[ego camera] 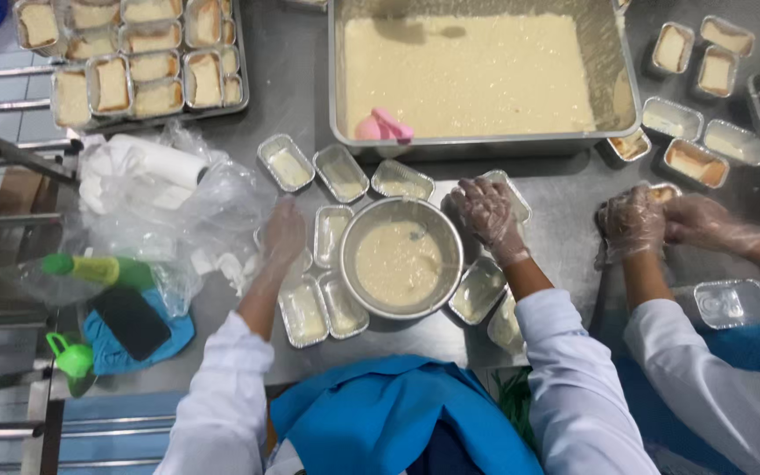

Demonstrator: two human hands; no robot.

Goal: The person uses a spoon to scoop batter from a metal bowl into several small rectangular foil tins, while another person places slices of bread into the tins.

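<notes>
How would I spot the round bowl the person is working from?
Find the big rectangular steel pan of pale batter at the top. Just below it, between the person's gloved left hand and right hand, sits the steel bowl. It is the only round container; its neighbours are small rectangular foil trays.

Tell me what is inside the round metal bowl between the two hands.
The round metal bowl holds pale, creamy batter that covers its bottom, with one small dark speck near the top. The bowl's floor and anything sunk in the batter cannot be seen.

Head camera looks straight down, close above the steel worktable (565,211).
</notes>
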